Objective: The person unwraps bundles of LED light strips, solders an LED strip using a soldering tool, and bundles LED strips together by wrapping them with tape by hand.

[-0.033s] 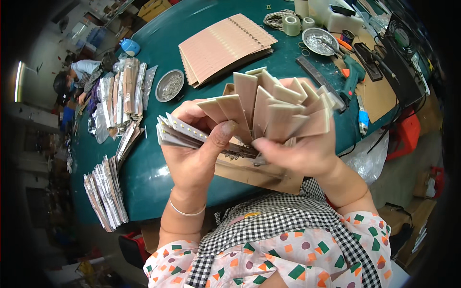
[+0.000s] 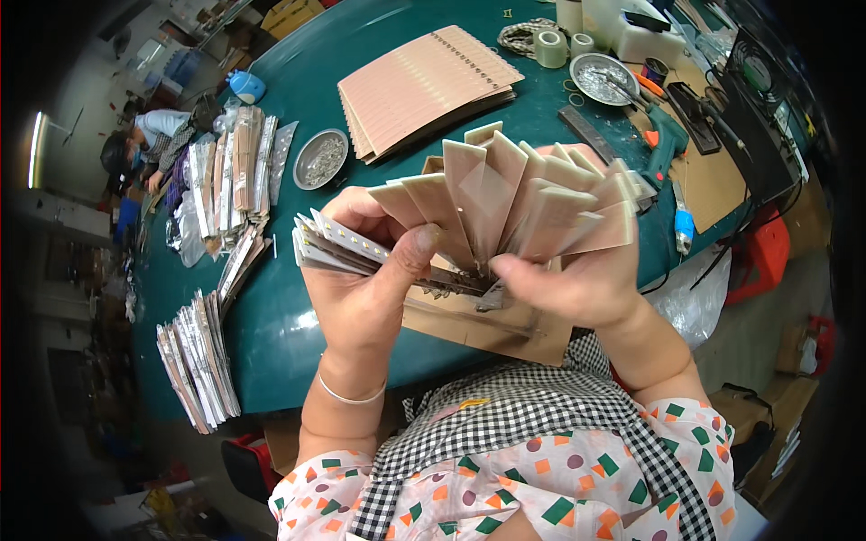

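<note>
Flat pinkish strips (image 2: 503, 185), pale-edged, fanned out, overlapping.

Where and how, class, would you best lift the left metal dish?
Probably by the near rim of the left metal dish, coming from the person's side: its raised edge offers a pinch, bare tabletop lies in front, and it holds small pieces, so keep it level.

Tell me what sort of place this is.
Probably a small hand-assembly workshop: the green work table holds what looks like a glue gun, a metal dish of small shiny pieces, and bundles of thin strips.
</note>
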Available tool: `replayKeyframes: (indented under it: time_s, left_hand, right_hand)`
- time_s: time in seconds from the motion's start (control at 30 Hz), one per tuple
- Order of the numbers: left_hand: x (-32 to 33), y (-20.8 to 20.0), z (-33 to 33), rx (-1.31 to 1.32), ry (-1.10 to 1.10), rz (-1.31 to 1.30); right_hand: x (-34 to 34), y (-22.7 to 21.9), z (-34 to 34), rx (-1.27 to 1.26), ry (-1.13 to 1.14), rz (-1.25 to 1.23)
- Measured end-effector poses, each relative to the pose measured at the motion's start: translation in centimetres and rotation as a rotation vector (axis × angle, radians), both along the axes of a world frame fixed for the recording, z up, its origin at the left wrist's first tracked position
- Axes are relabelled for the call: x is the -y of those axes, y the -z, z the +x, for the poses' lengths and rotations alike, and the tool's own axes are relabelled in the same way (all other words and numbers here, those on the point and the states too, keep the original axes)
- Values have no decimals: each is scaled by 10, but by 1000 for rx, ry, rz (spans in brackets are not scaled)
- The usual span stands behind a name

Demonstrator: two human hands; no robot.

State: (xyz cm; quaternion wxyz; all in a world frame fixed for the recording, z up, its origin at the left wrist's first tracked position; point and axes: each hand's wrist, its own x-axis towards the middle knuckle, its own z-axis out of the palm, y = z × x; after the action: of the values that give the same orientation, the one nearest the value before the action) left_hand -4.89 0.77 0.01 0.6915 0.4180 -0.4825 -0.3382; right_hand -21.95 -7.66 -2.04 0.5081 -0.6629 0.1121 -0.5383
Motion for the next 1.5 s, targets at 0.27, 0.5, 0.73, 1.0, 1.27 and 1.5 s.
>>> replayKeyframes:
  time_s: [0.27,0.5,0.73,1.0,1.27,1.5]
  left_hand:
    - [-8,1,8,-43,3,1]
    - [-17,2,11,-107,47,17]
    - [-18,12,27,101,74,-133]
    - [-16,8,13,-91,125,-116]
    - [-6,-4,7,39,147,0]
    - [8,4,20,109,239,-141]
  right_hand:
    - [-11,14,-21,-10,-78,258]
    - [-4,13,-19,15,-84,197]
    - [-9,5,-15,59,-165,317]
    - [2,11,-15,-31,-192,208]
    - [-2,-2,-6,33,-127,279]
    - [4,-2,-7,43,-138,371]
